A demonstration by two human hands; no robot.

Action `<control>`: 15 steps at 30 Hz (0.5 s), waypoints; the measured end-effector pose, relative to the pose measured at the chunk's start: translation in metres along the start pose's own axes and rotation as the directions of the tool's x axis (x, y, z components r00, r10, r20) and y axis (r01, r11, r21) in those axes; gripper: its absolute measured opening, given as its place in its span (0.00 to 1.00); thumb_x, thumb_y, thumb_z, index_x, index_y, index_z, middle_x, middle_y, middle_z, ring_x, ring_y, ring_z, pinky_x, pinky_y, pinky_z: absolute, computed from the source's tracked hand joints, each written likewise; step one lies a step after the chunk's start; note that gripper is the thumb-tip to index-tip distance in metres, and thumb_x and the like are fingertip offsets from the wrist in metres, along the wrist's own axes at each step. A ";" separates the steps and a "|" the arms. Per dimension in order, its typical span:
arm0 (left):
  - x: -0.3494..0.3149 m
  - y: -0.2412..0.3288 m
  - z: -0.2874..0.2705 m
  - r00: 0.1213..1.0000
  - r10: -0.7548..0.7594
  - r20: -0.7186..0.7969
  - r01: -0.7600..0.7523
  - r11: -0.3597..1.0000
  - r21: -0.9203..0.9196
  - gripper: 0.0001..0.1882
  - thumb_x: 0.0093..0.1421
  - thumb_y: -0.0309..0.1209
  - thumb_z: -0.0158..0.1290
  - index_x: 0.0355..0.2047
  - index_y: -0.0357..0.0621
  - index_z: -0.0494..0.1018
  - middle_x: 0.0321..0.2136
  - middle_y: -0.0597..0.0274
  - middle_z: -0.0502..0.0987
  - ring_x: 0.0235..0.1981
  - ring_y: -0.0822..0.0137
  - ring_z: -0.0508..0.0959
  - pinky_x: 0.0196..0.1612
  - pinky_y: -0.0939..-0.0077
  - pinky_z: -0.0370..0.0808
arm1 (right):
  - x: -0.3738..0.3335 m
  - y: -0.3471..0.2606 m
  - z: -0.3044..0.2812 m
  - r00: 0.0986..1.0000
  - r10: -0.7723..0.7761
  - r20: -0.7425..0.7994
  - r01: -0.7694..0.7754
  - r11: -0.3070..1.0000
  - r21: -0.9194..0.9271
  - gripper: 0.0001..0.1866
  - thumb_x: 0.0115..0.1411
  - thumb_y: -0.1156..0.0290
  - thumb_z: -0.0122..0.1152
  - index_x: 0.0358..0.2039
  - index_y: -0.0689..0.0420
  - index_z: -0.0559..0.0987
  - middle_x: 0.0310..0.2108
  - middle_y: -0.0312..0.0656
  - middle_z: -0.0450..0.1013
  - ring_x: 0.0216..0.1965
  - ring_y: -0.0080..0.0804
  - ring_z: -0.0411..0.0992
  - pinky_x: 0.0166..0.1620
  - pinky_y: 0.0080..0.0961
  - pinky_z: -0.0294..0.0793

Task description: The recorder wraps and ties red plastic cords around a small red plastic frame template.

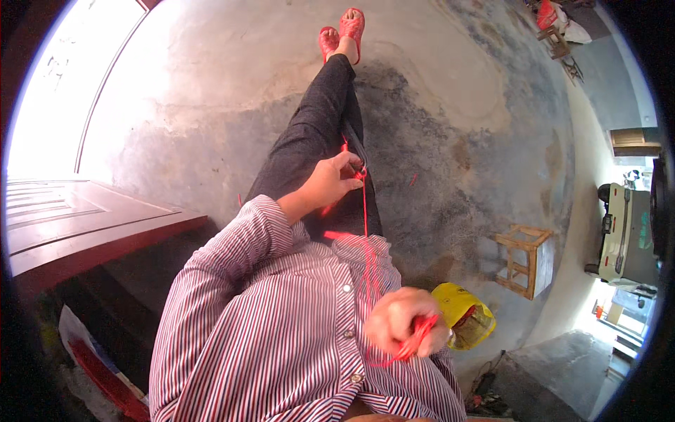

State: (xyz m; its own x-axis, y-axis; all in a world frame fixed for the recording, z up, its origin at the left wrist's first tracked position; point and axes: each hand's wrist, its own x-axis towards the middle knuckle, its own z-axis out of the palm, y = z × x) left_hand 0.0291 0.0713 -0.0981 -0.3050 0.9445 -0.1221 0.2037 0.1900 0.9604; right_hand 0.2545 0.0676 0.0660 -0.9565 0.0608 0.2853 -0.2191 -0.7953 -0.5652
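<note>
Over my lap, my left hand (325, 186) pinches a red cord (365, 207) near a small knotted part, with thumb and fingers closed. From there the cord runs down over my shirt to my right hand (391, 322), held at my right side. That hand is closed around a loose bunch of red cord (420, 330) and looks slightly smeared by motion. More red strands hang beside it against the striped shirt. A short red piece (339, 235) lies at my waist. A dark strip with some red on it lies along my thigh beyond my left hand.
My crossed legs (309, 119) stretch forward to red slippers (351, 27) on the stained concrete floor (450, 119). A yellow bag (462, 309) and a small wooden stool (524, 261) stand at my right. On the left is a red-brown panelled door (91, 218). A vehicle (619, 232) shows far right.
</note>
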 end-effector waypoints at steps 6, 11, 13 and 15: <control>0.002 -0.002 -0.001 0.989 0.130 0.066 -0.140 0.974 0.177 0.16 0.51 0.27 0.62 0.37 0.38 0.69 0.28 0.55 0.77 0.31 0.61 0.78 0.37 0.71 0.74 | 0.028 -0.003 0.029 0.999 0.033 0.039 -0.039 0.990 0.139 0.24 0.54 0.54 0.65 0.22 0.57 0.63 0.18 0.42 0.65 0.16 0.29 0.62 0.18 0.25 0.58; -0.003 0.026 0.004 0.990 0.141 -0.026 -0.115 0.889 0.444 0.11 0.56 0.31 0.57 0.35 0.37 0.70 0.26 0.55 0.75 0.29 0.58 0.77 0.35 0.69 0.73 | 0.030 -0.023 0.016 0.913 -0.298 0.277 0.245 0.947 0.210 0.21 0.56 0.60 0.64 0.21 0.58 0.63 0.18 0.41 0.67 0.16 0.31 0.64 0.17 0.28 0.60; -0.001 0.018 0.004 0.962 0.223 -0.158 -0.120 0.864 0.489 0.10 0.59 0.33 0.55 0.33 0.37 0.71 0.24 0.57 0.75 0.29 0.61 0.77 0.34 0.70 0.73 | 0.025 -0.040 -0.010 0.889 -0.341 0.304 0.341 0.939 0.056 0.18 0.56 0.63 0.64 0.21 0.58 0.66 0.18 0.41 0.68 0.17 0.31 0.65 0.18 0.29 0.62; 0.011 -0.009 0.006 0.965 0.088 -0.246 -0.150 0.958 -0.244 0.11 0.62 0.34 0.51 0.31 0.37 0.71 0.21 0.63 0.73 0.22 0.70 0.73 0.26 0.77 0.71 | 0.015 -0.044 -0.025 0.912 -0.401 -0.084 0.359 0.881 -0.309 0.12 0.56 0.68 0.63 0.23 0.60 0.70 0.20 0.41 0.69 0.20 0.33 0.68 0.23 0.31 0.66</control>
State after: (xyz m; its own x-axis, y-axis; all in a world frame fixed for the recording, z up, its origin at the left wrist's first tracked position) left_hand 0.0291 0.0817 -0.1091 -0.5057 0.8623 0.0282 0.0134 -0.0249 0.9996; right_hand 0.2446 0.1184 0.0761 -0.8006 0.4252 0.4222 -0.5961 -0.4925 -0.6341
